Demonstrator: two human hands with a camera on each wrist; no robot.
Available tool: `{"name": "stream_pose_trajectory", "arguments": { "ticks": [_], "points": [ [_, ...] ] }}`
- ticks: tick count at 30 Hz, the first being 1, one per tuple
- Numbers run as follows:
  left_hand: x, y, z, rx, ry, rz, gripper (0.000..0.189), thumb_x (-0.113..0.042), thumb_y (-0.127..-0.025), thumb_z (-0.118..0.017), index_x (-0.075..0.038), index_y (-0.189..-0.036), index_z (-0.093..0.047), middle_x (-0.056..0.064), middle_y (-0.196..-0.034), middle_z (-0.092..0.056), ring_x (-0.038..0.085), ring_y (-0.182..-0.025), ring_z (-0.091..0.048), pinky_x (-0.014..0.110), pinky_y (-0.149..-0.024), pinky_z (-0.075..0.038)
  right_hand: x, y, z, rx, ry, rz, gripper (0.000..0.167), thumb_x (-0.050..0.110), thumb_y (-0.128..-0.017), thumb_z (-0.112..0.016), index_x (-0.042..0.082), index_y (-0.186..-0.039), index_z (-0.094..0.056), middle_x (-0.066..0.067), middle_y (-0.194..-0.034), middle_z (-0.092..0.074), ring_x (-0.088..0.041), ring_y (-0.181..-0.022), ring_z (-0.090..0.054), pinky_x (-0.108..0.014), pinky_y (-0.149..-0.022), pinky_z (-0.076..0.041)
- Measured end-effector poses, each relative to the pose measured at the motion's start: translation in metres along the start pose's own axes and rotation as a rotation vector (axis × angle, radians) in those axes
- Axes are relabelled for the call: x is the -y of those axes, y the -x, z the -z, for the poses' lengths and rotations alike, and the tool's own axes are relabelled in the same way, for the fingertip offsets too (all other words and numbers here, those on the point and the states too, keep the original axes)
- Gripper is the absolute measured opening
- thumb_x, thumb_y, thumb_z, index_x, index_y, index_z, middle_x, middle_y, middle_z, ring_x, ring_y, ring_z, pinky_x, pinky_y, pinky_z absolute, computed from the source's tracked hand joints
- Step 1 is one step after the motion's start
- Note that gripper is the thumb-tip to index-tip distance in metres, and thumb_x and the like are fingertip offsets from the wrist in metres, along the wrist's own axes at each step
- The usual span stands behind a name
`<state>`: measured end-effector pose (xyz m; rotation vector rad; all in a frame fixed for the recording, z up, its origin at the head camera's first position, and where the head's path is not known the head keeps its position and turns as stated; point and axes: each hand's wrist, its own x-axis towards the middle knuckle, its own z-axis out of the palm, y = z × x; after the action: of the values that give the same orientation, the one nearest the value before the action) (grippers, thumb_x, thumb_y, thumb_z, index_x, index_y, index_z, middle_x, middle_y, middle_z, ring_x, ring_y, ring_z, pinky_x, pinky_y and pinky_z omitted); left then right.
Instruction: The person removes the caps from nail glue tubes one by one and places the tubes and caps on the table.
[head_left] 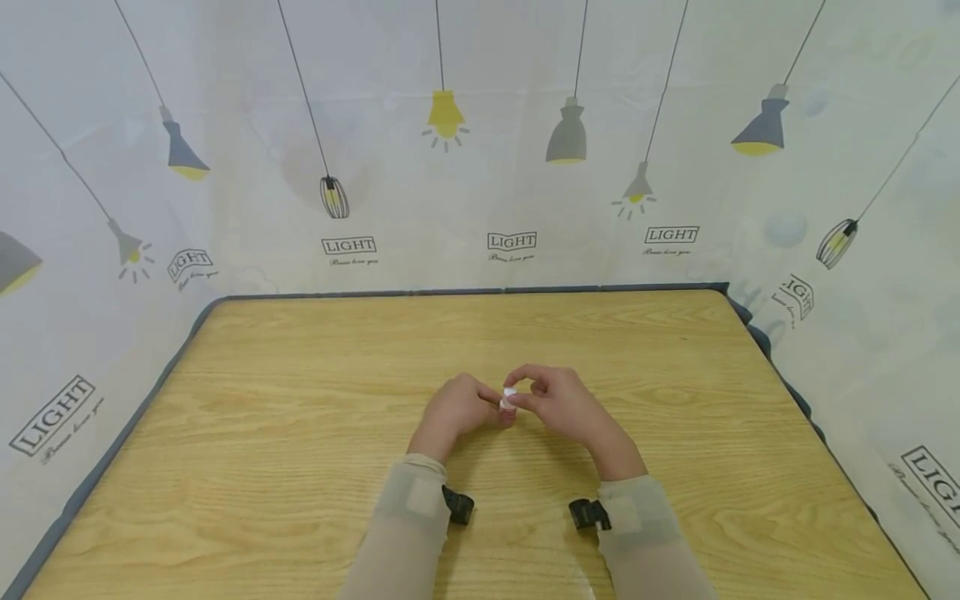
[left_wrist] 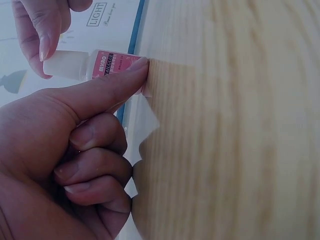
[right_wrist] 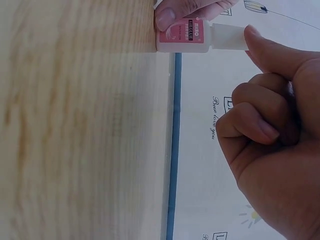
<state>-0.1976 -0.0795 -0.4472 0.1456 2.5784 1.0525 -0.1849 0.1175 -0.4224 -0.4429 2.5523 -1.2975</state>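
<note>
A small nail glue bottle (right_wrist: 184,36) with a pink label and a white cap (left_wrist: 67,64) stands upright close over the wooden table. My left hand (head_left: 456,408) pinches the bottle's body near its base between thumb and forefinger, its other fingers curled into the palm. From the other side, my right hand (head_left: 564,404) pinches the top of the cap with thumb and forefinger. The cap sits on the bottle's neck. In the head view the fingers hide most of the bottle, and only white parts show between the two hands.
The wood-grain table (head_left: 300,375) spreads out around both hands, with a dark blue edge along its back and sides. Pale sheeting (head_left: 420,208) printed with lamps and the word LIGHT rises behind and beside it. Each sleeve has a black wrist strap piece (head_left: 589,514) on it.
</note>
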Motion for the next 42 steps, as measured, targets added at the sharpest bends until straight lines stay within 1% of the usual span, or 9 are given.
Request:
{"name": "stream_pose_trajectory", "arguments": {
  "ticks": [7, 9, 13, 19, 28, 42],
  "points": [
    [0.0005, 0.0002, -0.0006, -0.006, 0.010, 0.011, 0.021, -0.037, -0.086, -0.090, -0.023, -0.103, -0.088, 0.002, -0.121, -0.081, 0.028, -0.123, -0.069, 0.053, -0.109, -0.054, 0.0033, 0.0004, 0.0001, -0.003, -0.021, -0.046, 0.034, 0.025, -0.099, -0.078, 0.011, -0.129, -0.070, 0.005, -0.059, -0.030, -0.014, -0.051, -0.029, -0.025, -0.051, -0.030],
    [0.0003, 0.0004, -0.0004, -0.009, 0.007, 0.009, 0.021, -0.037, -0.086, -0.090, -0.023, -0.103, -0.088, 0.002, -0.120, -0.081, 0.028, -0.122, -0.070, 0.053, -0.109, -0.054, 0.0037, 0.0004, 0.0003, -0.002, -0.024, -0.054, 0.034, 0.026, -0.099, -0.078, 0.011, -0.129, -0.070, 0.005, -0.059, -0.030, -0.014, -0.051, -0.029, -0.025, -0.051, -0.029],
    [-0.0002, 0.0003, -0.0003, -0.013, 0.004, 0.005, 0.022, -0.037, -0.085, -0.090, -0.023, -0.102, -0.088, 0.002, -0.119, -0.082, 0.026, -0.120, -0.070, 0.052, -0.108, -0.054, 0.0032, 0.0003, -0.0003, -0.006, -0.023, -0.063, 0.028, 0.027, -0.100, -0.077, 0.014, -0.125, -0.071, 0.006, -0.058, -0.030, -0.013, -0.050, -0.029, -0.026, -0.050, -0.030],
    [0.0001, 0.0003, -0.0011, -0.013, -0.008, -0.003, 0.023, -0.038, -0.085, -0.090, -0.023, -0.103, -0.088, 0.001, -0.118, -0.082, 0.024, -0.116, -0.071, 0.050, -0.105, -0.056, 0.0007, -0.0001, -0.0021, -0.020, -0.023, -0.053, 0.017, 0.027, -0.100, -0.077, 0.019, -0.115, -0.073, 0.005, -0.057, -0.031, -0.013, -0.049, -0.030, -0.026, -0.050, -0.030],
    [-0.0002, 0.0006, -0.0003, -0.011, 0.009, 0.008, 0.021, -0.038, -0.086, -0.090, -0.024, -0.101, -0.088, 0.001, -0.116, -0.082, 0.026, -0.116, -0.070, 0.051, -0.106, -0.055, 0.0004, 0.0000, -0.0019, -0.029, -0.006, -0.033, 0.016, 0.026, -0.099, -0.078, 0.020, -0.114, -0.075, 0.005, -0.058, -0.034, -0.014, -0.050, -0.031, -0.026, -0.050, -0.032],
    [0.0011, 0.0001, -0.0014, -0.018, 0.006, 0.005, 0.020, -0.039, -0.086, -0.090, -0.025, -0.100, -0.088, 0.000, -0.116, -0.083, 0.026, -0.117, -0.071, 0.052, -0.106, -0.056, 0.0016, 0.0005, -0.0017, -0.034, -0.002, -0.031, 0.015, 0.025, -0.099, -0.078, 0.020, -0.112, -0.076, 0.005, -0.059, -0.033, -0.014, -0.052, -0.031, -0.026, -0.052, -0.032]
  ]
}}
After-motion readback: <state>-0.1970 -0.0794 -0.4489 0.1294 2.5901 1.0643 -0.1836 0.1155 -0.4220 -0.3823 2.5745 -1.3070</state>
